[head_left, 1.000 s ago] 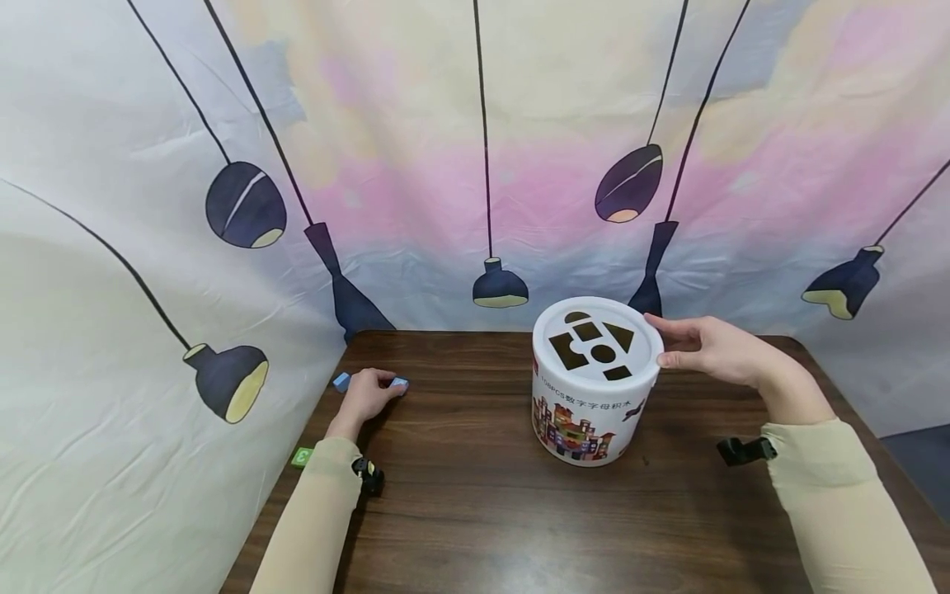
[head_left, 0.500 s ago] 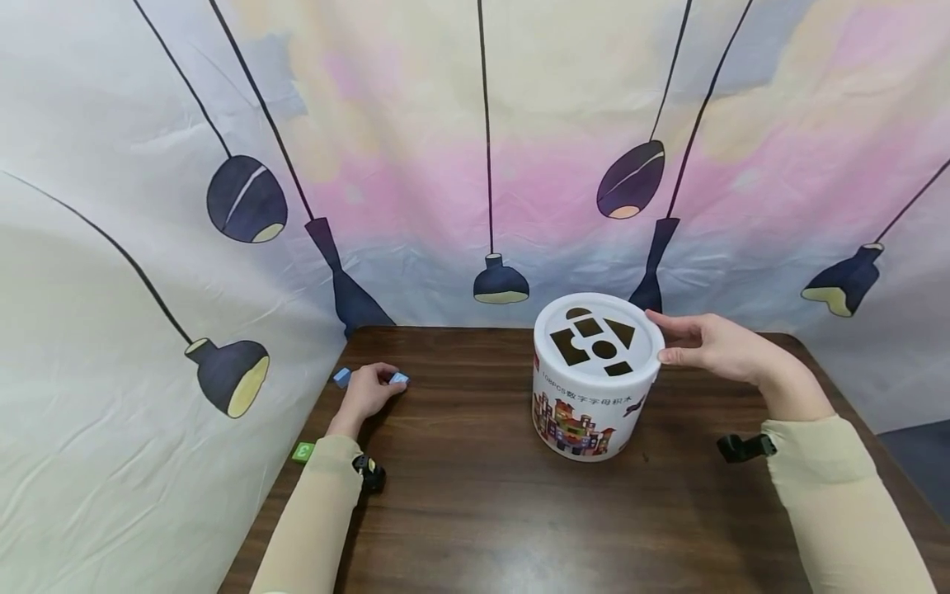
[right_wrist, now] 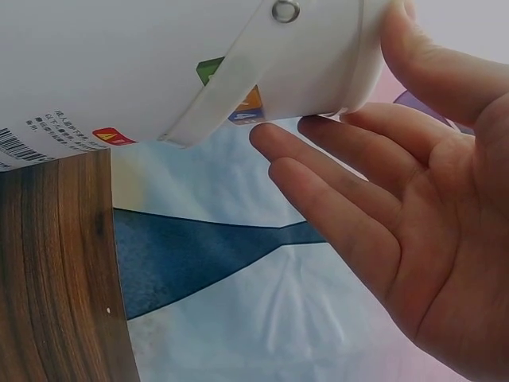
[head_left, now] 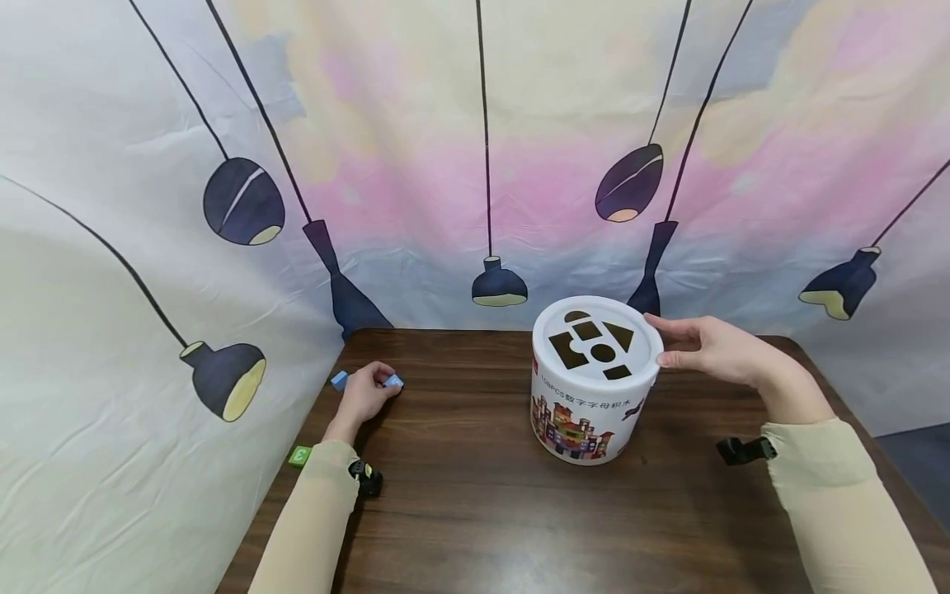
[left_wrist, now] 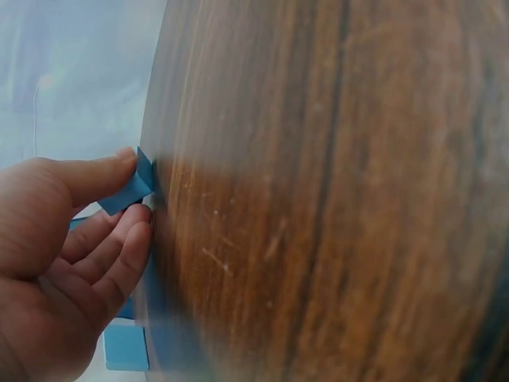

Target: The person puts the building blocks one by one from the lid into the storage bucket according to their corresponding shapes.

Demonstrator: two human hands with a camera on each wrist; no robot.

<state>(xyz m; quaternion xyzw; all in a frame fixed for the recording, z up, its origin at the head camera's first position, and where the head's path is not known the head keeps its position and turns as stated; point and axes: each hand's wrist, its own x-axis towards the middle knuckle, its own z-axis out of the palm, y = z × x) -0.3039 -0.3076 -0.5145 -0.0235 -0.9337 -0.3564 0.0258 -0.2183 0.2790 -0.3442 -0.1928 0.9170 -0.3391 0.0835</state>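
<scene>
At the table's far left, my left hand [head_left: 362, 393] pinches a small blue block [head_left: 393, 380]. The left wrist view has the thumb on top of this block [left_wrist: 131, 189], with fingertips low beside the tabletop. Close by on the other side of the hand lies a second blue block [head_left: 339, 380]. A white bucket [head_left: 552, 384] with printed pictures stands upright right of centre. Shaped holes cut through its white lid [head_left: 631, 367]. My right hand [head_left: 708, 351] holds the rim from the right, thumb on the near side and fingers reaching behind.
Near the left table edge is a green block [head_left: 300, 456] with a white character, close to my left sleeve [head_left: 308, 511]. The brown wooden table [head_left: 460, 511] ends at a curtain [head_left: 416, 280] printed with lamps. A white carry handle [right_wrist: 231, 76] hangs along the bucket's side.
</scene>
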